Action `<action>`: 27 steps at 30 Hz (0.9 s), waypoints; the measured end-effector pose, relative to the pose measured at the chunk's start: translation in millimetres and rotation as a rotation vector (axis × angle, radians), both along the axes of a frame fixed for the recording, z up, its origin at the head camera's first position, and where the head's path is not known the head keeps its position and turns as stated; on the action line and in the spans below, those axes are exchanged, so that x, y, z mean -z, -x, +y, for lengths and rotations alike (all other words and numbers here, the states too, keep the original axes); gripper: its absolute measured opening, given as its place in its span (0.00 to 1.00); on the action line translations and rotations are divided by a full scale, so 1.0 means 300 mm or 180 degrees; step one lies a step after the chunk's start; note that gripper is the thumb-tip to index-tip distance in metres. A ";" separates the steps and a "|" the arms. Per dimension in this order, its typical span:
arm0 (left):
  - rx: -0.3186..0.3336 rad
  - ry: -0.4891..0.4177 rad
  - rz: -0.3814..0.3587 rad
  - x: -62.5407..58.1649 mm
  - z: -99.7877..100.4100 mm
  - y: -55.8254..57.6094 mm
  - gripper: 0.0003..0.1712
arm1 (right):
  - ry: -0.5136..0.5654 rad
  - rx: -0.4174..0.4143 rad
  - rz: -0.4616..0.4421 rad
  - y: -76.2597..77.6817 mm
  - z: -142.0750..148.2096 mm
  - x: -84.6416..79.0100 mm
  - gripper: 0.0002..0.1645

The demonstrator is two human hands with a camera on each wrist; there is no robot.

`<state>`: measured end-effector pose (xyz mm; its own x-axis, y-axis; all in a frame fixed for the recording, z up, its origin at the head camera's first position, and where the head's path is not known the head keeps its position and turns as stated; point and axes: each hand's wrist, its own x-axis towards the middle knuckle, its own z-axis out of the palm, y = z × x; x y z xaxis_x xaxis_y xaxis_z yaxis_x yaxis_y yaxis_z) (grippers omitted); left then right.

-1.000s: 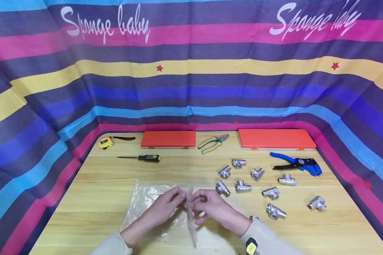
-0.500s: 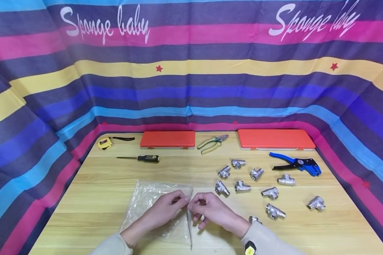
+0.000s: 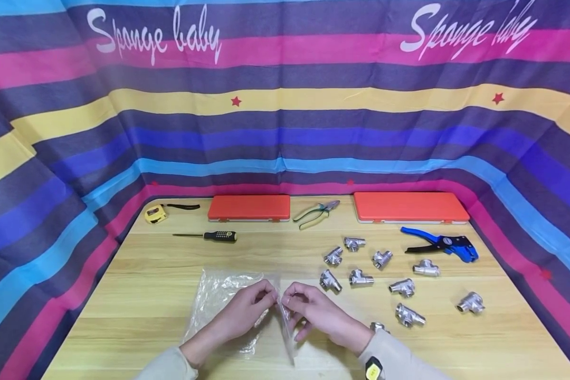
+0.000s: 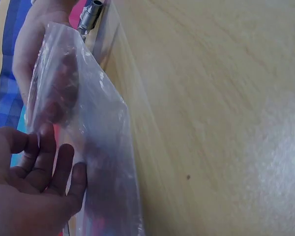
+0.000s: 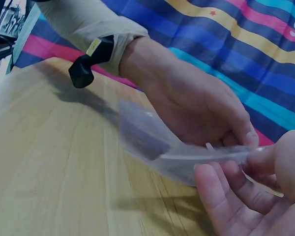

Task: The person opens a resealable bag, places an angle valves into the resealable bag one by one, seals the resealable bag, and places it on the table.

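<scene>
A clear plastic bag [image 3: 214, 298] lies on the wooden table in the head view, its right edge lifted upright between both hands. My left hand [image 3: 248, 309] pinches the upper part of that edge between thumb and forefinger. Facing it from the other side, my right hand [image 3: 315, 311] pinches the same edge with thumb and index finger. In the left wrist view the bag [image 4: 108, 157] hangs as a tall sheet, with the right hand partly behind it. The right wrist view has the bag's edge [image 5: 196, 156] running between both hands' fingertips. Nothing shows inside the bag.
Several metal tee fittings [image 3: 362, 278] lie to the right, one partly behind the right sleeve. Farther back are blue wire strippers [image 3: 442, 244], two red cases [image 3: 249, 207], pliers [image 3: 318, 214], a screwdriver [image 3: 220, 236] and a yellow tape measure [image 3: 155, 214].
Both hands stay at the bag's edge with small finger movements. The lifted edge swings slightly left, then back right. The fittings and tools have not moved.
</scene>
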<state>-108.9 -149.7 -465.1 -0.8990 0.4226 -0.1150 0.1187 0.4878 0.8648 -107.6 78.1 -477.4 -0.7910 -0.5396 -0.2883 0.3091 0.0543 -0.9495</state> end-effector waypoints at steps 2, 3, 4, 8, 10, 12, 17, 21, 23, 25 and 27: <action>-0.0007 -0.0038 -0.0050 0.001 0.001 0.001 0.13 | -0.0011 0.0000 0.0023 0.003 -0.003 0.000 0.16; -0.0015 -0.0047 -0.0076 0.002 0.002 0.002 0.14 | -0.0015 -0.0006 0.0040 0.004 -0.004 0.000 0.16; -0.0024 -0.0053 -0.0109 0.002 0.004 0.003 0.15 | -0.0009 -0.0012 0.0055 0.006 -0.005 -0.001 0.16; -0.0053 -0.0051 -0.0192 0.000 0.014 0.006 0.18 | 0.0055 0.0002 0.0075 0.010 -0.006 -0.005 0.15; -0.0066 -0.0030 -0.0180 -0.001 0.016 0.008 0.18 | 0.0089 0.0013 0.0067 0.009 -0.006 -0.006 0.14; -0.0067 -0.0018 -0.0138 -0.001 0.015 0.007 0.16 | 0.0101 0.0030 0.0050 0.008 -0.007 -0.006 0.14; -0.0079 -0.0038 -0.0087 0.004 0.004 0.007 0.13 | 0.0046 0.0127 0.0028 0.007 -0.009 0.004 0.15; -0.0061 -0.0109 -0.0188 0.007 -0.002 0.013 0.11 | -0.0022 0.0212 0.0057 0.007 -0.011 0.009 0.14; -0.0017 -0.0125 -0.0242 0.008 -0.004 0.016 0.10 | -0.0042 0.0218 0.0060 0.006 -0.011 0.009 0.14; 0.0013 -0.0113 -0.0241 0.007 -0.010 0.018 0.10 | -0.0064 0.0230 0.0075 0.006 -0.011 0.006 0.14; -0.0019 -0.0131 -0.0231 0.005 -0.019 0.023 0.11 | -0.0083 0.0342 0.0103 0.009 -0.006 0.000 0.14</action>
<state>-115.8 -155.4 -466.6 -0.8915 0.4229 -0.1625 0.0522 0.4522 0.8904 -110.3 76.4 -477.3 -0.8529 -0.4439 -0.2747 0.2838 0.0475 -0.9577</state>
